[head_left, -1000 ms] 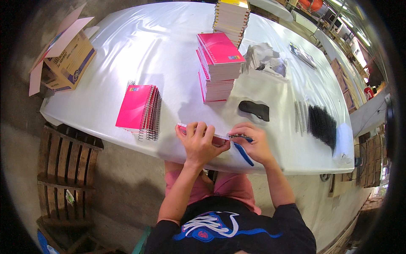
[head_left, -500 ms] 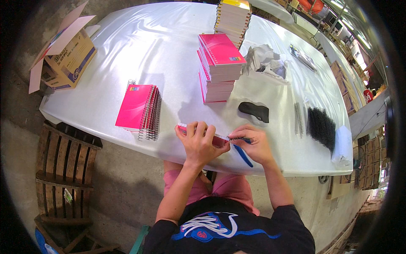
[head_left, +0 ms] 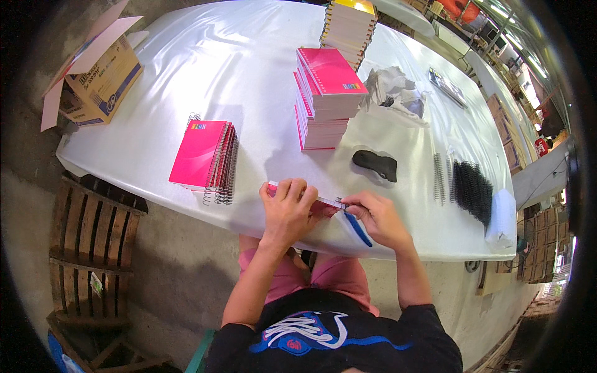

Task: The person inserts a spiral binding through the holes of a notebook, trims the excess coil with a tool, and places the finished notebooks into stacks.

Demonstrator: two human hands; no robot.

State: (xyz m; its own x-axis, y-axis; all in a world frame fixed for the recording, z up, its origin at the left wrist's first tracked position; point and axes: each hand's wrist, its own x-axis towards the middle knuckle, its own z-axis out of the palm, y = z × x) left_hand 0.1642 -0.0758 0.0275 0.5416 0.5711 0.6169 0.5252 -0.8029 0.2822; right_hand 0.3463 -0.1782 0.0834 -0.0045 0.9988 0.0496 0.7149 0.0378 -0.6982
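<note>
My left hand (head_left: pixel 288 208) is closed round a thin pink-covered notebook (head_left: pixel 326 202), tipped up at the table's near edge with its white page edge upward. At the notebook's right end, the thumb and fingers of my right hand (head_left: pixel 376 217) pinch a dark wire spiral (head_left: pixel 342 206); only a small bit of the wire shows. Just below that hand lies a curved blue handle (head_left: pixel 359 230), the rest of its tool hidden. Beyond my hands is a black, rounded object (head_left: pixel 375 165). A stack of pink notebooks (head_left: pixel 329 74) rises farther off.
Spiral-bound pink notebooks (head_left: pixel 199 155) lie to the left. Loose black spirals (head_left: pixel 471 189) and a white roll (head_left: pixel 500 217) are at the right. Yellow-topped bound books (head_left: pixel 349 28), crumpled paper (head_left: pixel 395 93) and a flat pack (head_left: pixel 446 86) lie farther back. An open cardboard box (head_left: pixel 102 84) stands far left.
My right hand has shifted slightly right and turned. The length of dark spiral visible under its fingers before is now mostly out of sight. My left hand keeps its hold on the notebook.
</note>
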